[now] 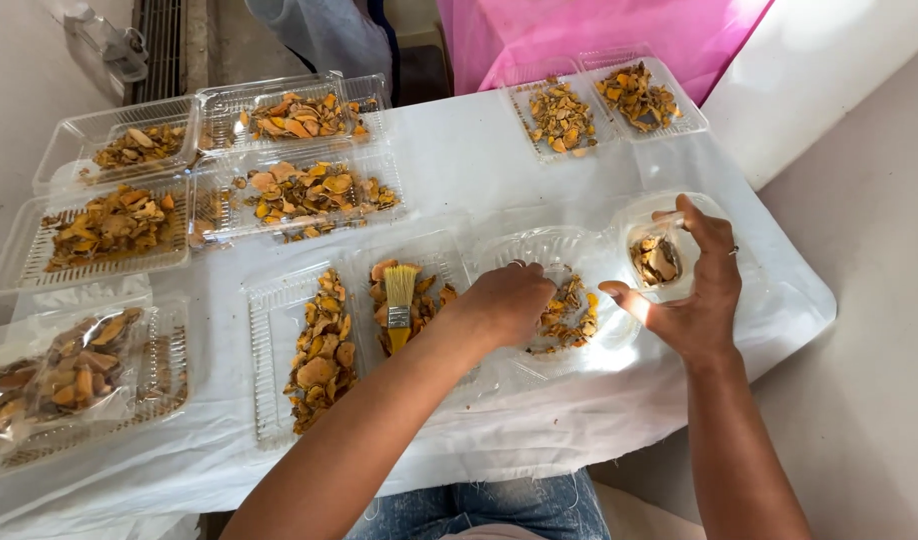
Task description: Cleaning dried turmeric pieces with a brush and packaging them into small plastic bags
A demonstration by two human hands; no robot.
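My left hand [506, 302] reaches into a round clear plastic tray [519, 245] holding a small heap of dried orange-yellow slices [571, 312], its fingers curled down on the slices. My right hand [694, 290] is beside it, fingers spread around a small clear plastic cup [659, 258] with a few dried slices inside, holding it at the rim. Both containers rest on a table covered with white plastic sheet [479, 160].
A yellow-bristled brush [400, 300] lies on slices in a rectangular clear tray [279, 310]. More clear trays of dried slices fill the left [109, 228] and back [599, 110]. A bagged batch [69, 370] sits at the left edge. A pink sheet [599, 30] hangs behind.
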